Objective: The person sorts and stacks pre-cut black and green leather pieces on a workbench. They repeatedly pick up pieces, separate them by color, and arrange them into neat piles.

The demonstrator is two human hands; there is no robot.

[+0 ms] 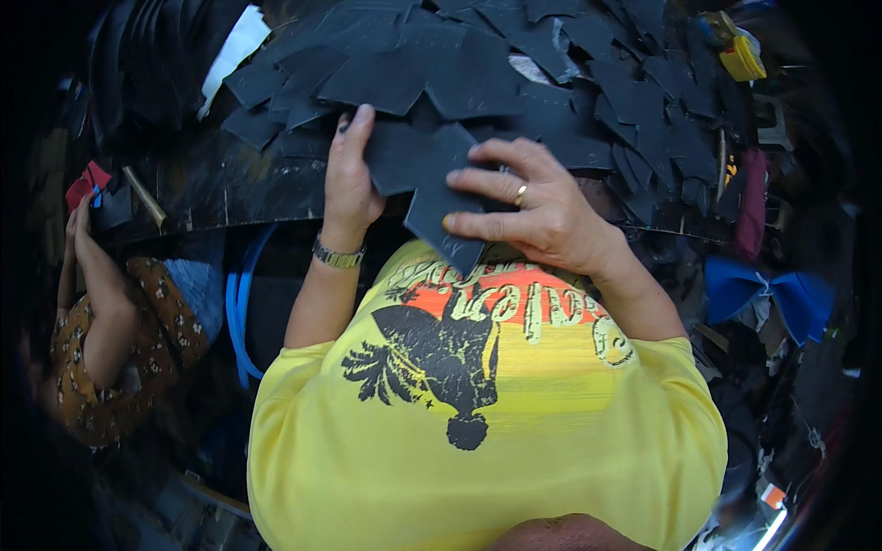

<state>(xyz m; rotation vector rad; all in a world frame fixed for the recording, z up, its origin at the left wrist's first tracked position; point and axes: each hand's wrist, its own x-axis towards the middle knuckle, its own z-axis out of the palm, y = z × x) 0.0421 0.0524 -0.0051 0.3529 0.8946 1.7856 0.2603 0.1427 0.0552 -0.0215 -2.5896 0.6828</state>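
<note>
Between my hands, at the table's near edge, are dark cut sheet pieces with angular, notched outlines. My left hand (354, 174) has its thumb up and is closed on the left end of one dark sheet piece (402, 158). My right hand (533, 202), wearing a ring, grips a second dark sheet piece (446, 241) that tilts down toward my shirt. Its fingers lie on top of that piece and its thumb is against the side. The two pieces overlap, and whether they are joined cannot be made out. Behind them lies a heap of similar dark pieces (441, 69).
Dark curved sheets (147, 69) are stacked at the far left. A wooden stick (144, 197) lies on the table's left part. Another person's hand (83, 213) holds a red piece (87, 186) there. Blue tubing (241, 317) hangs below the edge; a blue sheet object (772, 298) is at right.
</note>
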